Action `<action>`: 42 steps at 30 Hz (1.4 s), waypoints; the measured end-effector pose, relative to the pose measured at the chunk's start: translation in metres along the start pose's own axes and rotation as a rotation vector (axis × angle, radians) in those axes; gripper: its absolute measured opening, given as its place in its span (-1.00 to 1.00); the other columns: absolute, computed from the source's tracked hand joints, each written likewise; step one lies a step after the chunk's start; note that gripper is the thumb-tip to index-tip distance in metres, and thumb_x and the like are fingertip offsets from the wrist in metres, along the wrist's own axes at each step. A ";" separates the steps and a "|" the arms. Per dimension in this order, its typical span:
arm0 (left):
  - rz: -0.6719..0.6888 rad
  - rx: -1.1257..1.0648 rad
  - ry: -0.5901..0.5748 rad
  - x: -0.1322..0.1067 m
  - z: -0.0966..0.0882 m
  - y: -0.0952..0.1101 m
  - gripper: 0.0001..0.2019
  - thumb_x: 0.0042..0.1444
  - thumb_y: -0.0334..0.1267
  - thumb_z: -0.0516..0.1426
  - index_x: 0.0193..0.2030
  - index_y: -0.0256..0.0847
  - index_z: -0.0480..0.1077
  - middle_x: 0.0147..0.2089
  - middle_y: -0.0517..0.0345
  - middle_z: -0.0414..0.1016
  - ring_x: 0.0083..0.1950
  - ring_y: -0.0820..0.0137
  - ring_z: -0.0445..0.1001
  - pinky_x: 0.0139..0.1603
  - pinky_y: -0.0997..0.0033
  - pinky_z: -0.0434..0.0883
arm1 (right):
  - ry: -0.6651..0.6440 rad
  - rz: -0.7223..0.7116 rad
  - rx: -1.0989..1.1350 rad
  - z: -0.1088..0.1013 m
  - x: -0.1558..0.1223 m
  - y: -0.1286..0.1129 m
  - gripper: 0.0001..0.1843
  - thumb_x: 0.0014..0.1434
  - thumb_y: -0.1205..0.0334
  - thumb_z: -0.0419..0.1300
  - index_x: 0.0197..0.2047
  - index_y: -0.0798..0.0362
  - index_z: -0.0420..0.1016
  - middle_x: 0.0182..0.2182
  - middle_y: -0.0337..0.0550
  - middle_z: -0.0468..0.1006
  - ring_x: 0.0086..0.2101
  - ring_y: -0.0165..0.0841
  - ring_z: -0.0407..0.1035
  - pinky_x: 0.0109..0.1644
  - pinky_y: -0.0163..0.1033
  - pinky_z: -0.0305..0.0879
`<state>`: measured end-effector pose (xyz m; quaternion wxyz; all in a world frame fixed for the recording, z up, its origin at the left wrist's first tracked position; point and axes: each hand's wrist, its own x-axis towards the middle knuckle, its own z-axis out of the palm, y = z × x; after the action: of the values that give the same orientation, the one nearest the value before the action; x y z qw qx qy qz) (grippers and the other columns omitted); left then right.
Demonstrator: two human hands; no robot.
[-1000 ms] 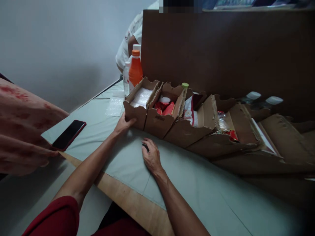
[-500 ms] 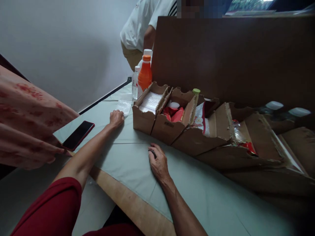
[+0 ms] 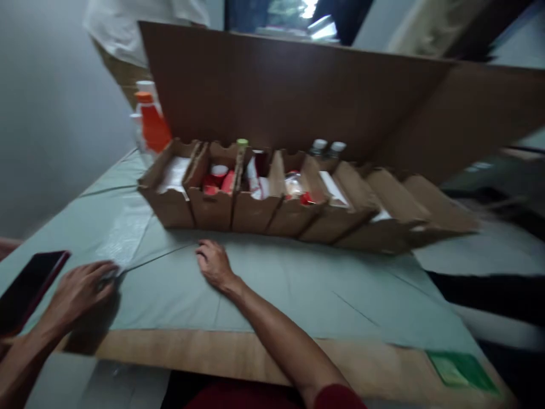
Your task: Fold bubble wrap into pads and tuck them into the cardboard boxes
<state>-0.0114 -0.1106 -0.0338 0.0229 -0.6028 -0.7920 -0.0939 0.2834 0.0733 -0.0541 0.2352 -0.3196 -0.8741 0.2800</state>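
My left hand (image 3: 79, 291) lies at the near left of the table, fingers closed on the edge of a clear bubble-wrap sheet (image 3: 123, 238) that stretches toward the boxes. My right hand (image 3: 215, 264) rests on the pale green table cover (image 3: 298, 284), fingers curled under; what they hold, if anything, is hidden. Just beyond it stands a row of open cardboard boxes (image 3: 251, 213). The leftmost box (image 3: 168, 199) has white padding in it, and the one beside it (image 3: 210, 207) holds red packets. The whole view is smeared by motion.
A dark phone (image 3: 29, 281) lies left of my left hand. An orange bottle (image 3: 153, 128) and clear bottles stand behind the boxes. A tall cardboard panel (image 3: 276, 96) backs the row. A person in white (image 3: 123, 28) stands at far left. A green card (image 3: 462, 369) lies near right.
My view swung to the right. My left hand drew back from the leftmost box toward me, bringing the bubble-wrap sheet along. My right hand stayed on the cover.
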 end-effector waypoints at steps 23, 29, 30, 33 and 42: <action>0.578 -0.403 0.135 -0.015 0.047 0.274 -0.75 0.29 -0.19 0.07 -0.03 -0.08 0.56 0.08 -0.01 0.63 0.11 0.14 0.58 0.12 0.05 0.55 | 0.134 0.212 0.239 -0.144 -0.270 0.015 -0.74 0.33 0.30 0.16 0.01 -0.07 0.62 -0.06 -0.16 0.69 -0.02 -0.29 0.54 0.16 -0.14 0.41; 0.603 -0.391 0.131 -0.018 0.045 0.290 -0.74 0.30 -0.21 0.06 -0.02 -0.09 0.55 0.04 0.00 0.66 0.08 0.13 0.60 0.06 0.06 0.59 | 0.687 0.422 0.175 -0.229 -0.248 0.116 -0.71 0.14 0.11 0.26 -0.08 -0.02 0.65 -0.11 -0.07 0.69 -0.11 -0.20 0.57 -0.02 -0.10 0.52; 0.604 -0.394 0.146 -0.019 0.045 0.288 -0.75 0.29 -0.21 0.07 -0.01 -0.08 0.55 0.04 0.01 0.66 0.08 0.13 0.61 0.06 0.07 0.60 | 0.767 0.439 0.161 -0.245 -0.243 0.136 -0.68 0.13 0.08 0.25 -0.08 0.00 0.64 -0.13 -0.05 0.68 -0.13 -0.19 0.56 -0.03 -0.08 0.52; 0.564 -0.410 0.208 -0.026 0.045 0.276 -0.76 0.28 -0.22 0.10 0.00 -0.04 0.54 0.05 0.02 0.65 0.08 0.13 0.62 0.04 0.07 0.62 | 1.012 0.507 0.103 -0.293 -0.245 0.188 -0.56 0.16 -0.01 0.19 0.01 0.07 0.55 -0.05 0.07 0.61 -0.05 -0.13 0.50 0.11 0.06 0.43; 0.425 -0.408 0.257 -0.037 0.021 0.257 -0.78 0.32 -0.21 0.07 0.02 0.04 0.49 0.06 0.05 0.61 0.10 0.09 0.60 -0.05 0.04 0.66 | 0.929 0.466 0.298 -0.370 -0.245 0.278 -0.04 -0.25 -0.09 0.48 0.22 0.01 0.34 0.14 0.07 0.52 0.16 -0.10 0.39 0.27 0.09 0.29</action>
<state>0.2471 -0.0761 -0.0285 0.0204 -0.7300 -0.6039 -0.3194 0.7886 0.2070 -0.0180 0.5712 -0.5585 -0.5350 0.2749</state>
